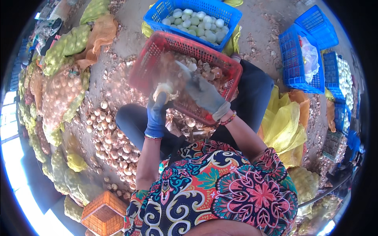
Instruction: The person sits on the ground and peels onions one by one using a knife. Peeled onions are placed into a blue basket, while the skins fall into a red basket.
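Note:
My left hand (157,113), in a blue knitted glove, grips a partly peeled onion (162,88) with loose skin hanging at its side. My right hand (204,92), in a worn grey-blue glove and blurred by motion, is closed on a knife whose pale blade (183,67) points up and to the left. Both hands are over the near side of a red plastic crate (227,60). Onion skins and scraps (206,69) lie inside that crate. Just beyond it, a blue plastic crate (233,11) holds many peeled onions (195,23).
Unpeeled onions (113,147) are heaped on the floor at my left. Full mesh sacks (62,94) line the left side. An orange basket (103,214) stands at lower left. Blue crates (295,59) are at right, beyond yellow mesh sacks (283,124). Skins litter the ground.

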{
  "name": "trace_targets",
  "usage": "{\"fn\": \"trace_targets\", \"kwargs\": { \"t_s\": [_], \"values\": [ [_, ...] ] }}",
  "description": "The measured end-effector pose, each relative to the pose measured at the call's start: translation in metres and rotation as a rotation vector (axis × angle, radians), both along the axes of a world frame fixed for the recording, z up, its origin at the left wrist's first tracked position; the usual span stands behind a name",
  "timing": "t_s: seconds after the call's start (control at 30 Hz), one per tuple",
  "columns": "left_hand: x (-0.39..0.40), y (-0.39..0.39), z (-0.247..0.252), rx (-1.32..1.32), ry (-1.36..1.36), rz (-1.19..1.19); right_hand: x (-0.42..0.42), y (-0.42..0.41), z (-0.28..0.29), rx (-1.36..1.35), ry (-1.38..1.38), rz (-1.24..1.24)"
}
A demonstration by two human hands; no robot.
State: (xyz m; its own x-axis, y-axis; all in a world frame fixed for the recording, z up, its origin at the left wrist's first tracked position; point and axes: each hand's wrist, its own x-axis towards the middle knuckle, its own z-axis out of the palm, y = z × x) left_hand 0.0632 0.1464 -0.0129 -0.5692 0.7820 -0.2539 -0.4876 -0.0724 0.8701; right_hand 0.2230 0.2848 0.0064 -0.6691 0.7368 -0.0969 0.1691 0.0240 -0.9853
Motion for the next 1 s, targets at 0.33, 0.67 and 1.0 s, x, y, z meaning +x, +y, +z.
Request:
{"fn": "trace_targets", "kwargs": {
  "t_s": [0.33,0.67,1.0],
  "values": [
    [-0.010,0.048,0.050,-0.040,0.124,-0.191,-0.048,0.041,0.026,0.396,0.180,0.041],
    [-0.047,0.098,0.059,0.306,-0.228,-0.518,-0.067,0.098,0.054,-0.592,0.332,0.137],
    [-0.051,0.097,0.058,0.194,-0.145,-0.396,-0.070,0.119,0.042,-0.663,0.284,-0.040]
  ]
}}
